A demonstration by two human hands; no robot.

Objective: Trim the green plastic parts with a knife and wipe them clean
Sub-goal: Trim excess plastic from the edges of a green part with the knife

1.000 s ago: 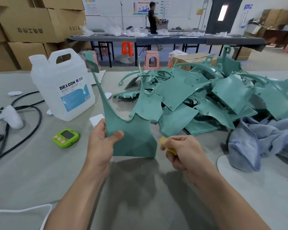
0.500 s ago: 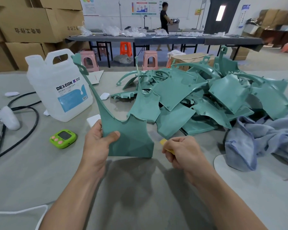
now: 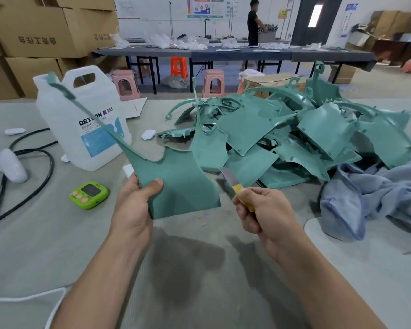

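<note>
**Head view.**

1. My left hand (image 3: 131, 205) grips one green part (image 3: 180, 186) at its lower left corner. The thumb presses the near face and the fingers curl behind it.
2. The part is held clear of the table (image 3: 45, 233), at centre frame, with its flat panel facing me. A long thin arm of the part rises toward 11 o'clock and crosses in front of the jug (image 3: 86, 129).
3. My right hand (image 3: 263, 210) is at 3 o'clock of the part. Its fingers are wrapped round the yellow handle of the knife (image 3: 230, 179).
4. The blade points toward 11 o'clock, with its tip just beside the part's right edge. I cannot tell whether the blade touches that edge.
5. The pile (image 3: 323, 129) of untrimmed green pieces lies on the table at 2 o'clock of the held part.
6. The cloth (image 3: 375, 193), blue-grey and crumpled, lies at 3 o'clock of my right hand, against the near side of the pile.
7. The jug stands upright at 10 o'clock, white, with a blue label.
8. A green timer (image 3: 89, 194) lies flat at 9 o'clock of my left hand, near it but apart.
9. A black cable (image 3: 42, 176) loops on the table at far 9 o'clock.
</note>
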